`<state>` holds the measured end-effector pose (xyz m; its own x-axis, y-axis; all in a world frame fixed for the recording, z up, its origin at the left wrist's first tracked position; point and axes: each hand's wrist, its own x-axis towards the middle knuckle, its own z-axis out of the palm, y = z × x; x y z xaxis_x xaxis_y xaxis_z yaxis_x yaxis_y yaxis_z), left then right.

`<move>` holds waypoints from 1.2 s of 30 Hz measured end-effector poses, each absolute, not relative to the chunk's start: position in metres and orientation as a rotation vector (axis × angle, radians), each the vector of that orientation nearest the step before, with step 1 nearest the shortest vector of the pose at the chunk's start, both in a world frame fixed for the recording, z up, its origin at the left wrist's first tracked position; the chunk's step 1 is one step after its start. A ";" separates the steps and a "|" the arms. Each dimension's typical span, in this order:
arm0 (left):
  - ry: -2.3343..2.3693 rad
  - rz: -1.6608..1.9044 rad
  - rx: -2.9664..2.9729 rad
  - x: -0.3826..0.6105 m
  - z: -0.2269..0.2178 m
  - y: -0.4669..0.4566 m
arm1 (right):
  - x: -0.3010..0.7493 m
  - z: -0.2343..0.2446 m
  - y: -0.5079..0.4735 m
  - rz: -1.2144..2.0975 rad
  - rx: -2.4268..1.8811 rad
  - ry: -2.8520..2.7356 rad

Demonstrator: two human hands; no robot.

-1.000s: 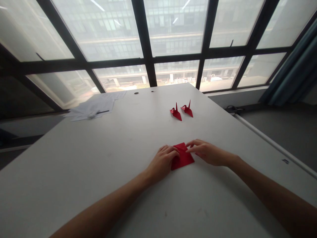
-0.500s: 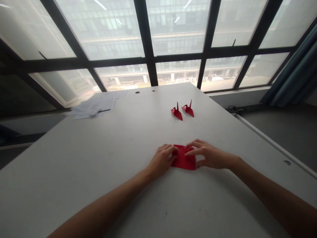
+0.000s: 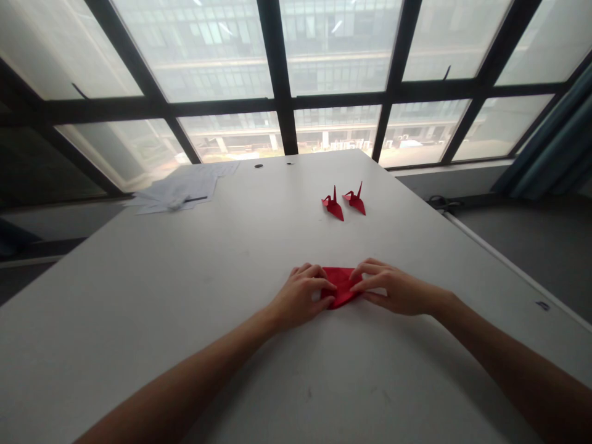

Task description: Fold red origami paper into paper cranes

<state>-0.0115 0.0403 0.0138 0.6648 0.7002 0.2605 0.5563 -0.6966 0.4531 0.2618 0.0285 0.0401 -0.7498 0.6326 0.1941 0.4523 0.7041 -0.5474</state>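
Since paper skids easily, the left hand (image 3: 300, 297) and right hand (image 3: 398, 288) each have a narrow grip on the red sheet (image 3: 341, 282), below-right of frame centre, probably steadying it.

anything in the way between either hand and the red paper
Nothing visible: the fingers of the left hand and right hand are already on the red paper. Two red cranes stand beyond it on the table, clear of both hands.
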 end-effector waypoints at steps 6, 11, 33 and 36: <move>0.708 0.595 2.516 -0.012 0.015 0.044 | 0.266 0.039 0.031 0.579 -0.825 -2.607; 0.788 0.575 2.606 -0.015 0.013 0.045 | 0.267 0.034 0.033 0.536 -0.842 -2.623; 0.684 0.578 2.580 -0.012 0.013 0.045 | 0.277 0.039 0.037 0.896 -1.070 -2.463; 0.695 0.572 2.591 -0.013 0.013 0.045 | 0.276 0.040 0.037 0.995 -1.033 -2.427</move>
